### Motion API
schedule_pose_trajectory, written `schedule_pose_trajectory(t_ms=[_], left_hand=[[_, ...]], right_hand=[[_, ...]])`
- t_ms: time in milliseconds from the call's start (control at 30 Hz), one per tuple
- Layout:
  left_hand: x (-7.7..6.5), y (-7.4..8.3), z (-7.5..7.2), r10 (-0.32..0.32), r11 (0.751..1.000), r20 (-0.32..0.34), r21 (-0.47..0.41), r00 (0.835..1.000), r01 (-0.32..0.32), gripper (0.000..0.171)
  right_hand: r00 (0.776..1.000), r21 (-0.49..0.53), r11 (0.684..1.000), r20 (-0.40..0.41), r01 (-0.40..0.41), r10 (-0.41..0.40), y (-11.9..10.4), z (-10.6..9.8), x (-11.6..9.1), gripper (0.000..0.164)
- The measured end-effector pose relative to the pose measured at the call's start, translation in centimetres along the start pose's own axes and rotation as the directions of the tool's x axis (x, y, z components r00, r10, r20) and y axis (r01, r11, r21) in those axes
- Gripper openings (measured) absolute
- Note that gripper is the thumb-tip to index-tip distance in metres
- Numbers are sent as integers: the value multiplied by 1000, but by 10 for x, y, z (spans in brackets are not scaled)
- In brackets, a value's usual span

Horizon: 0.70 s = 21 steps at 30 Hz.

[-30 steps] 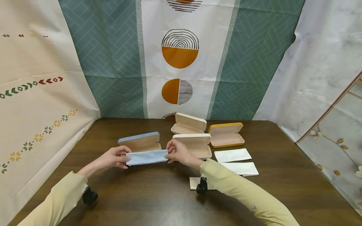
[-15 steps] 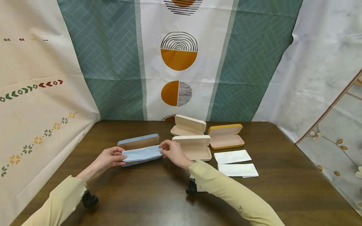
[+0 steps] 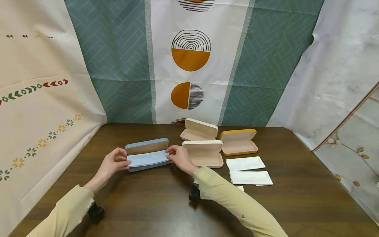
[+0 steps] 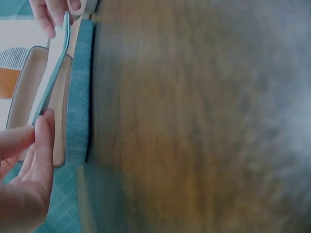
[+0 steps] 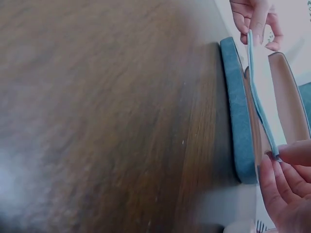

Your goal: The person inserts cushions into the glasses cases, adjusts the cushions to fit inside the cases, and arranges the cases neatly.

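A light blue folded cloth (image 3: 147, 159) is stretched flat between both hands. My left hand (image 3: 111, 163) pinches its left end between thumb and fingers, and my right hand (image 3: 181, 158) pinches the right end. Directly beneath and behind the cloth is a blue glasses case (image 3: 147, 143), its lid raised and its tan lining showing. In the left wrist view the cloth (image 4: 53, 73) hangs over the mouth of the case (image 4: 80, 97). From the right wrist the blue front wall (image 5: 238, 109) of the case shows below the cloth, which hides much of the inside in the head view.
To the right stand a white case (image 3: 204, 154), a cream case (image 3: 199, 129) and a yellow case (image 3: 238, 142), all with lids up. Two white folded cloths (image 3: 245, 163) lie beside them. A cream cloth (image 3: 205, 196) is partly covered by the right sleeve. Curtains hang behind the table.
Both hands have carried the blue cloth back and slightly left, from in front of the blue case to over it. The right forearm has followed leftward.
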<state>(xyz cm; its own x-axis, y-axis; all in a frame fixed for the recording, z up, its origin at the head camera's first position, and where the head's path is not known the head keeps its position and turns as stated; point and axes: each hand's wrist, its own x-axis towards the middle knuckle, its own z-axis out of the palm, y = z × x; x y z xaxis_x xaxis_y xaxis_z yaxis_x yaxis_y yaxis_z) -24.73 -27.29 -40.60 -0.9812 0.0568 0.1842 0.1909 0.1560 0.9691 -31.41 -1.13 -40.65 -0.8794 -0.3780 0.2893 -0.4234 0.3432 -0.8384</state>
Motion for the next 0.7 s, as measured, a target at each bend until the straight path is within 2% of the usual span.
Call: schedule_pose_trajectory(t_ms=[133, 333, 700], left_hand=[[2, 1, 0, 30, 996, -26, 82, 999, -28, 24], [3, 0, -1, -23, 982, -33, 186, 999, 29, 25], [8, 2, -2, -71, 952, -53, 295, 996, 84, 28]], right_hand=[[1000, -41, 999, 8, -3, 4, 0, 2, 4, 13], [1000, -45, 999, 7, -15, 16, 3, 4, 8, 12], [998, -122, 992, 34, -43, 48, 7, 7, 14, 10]])
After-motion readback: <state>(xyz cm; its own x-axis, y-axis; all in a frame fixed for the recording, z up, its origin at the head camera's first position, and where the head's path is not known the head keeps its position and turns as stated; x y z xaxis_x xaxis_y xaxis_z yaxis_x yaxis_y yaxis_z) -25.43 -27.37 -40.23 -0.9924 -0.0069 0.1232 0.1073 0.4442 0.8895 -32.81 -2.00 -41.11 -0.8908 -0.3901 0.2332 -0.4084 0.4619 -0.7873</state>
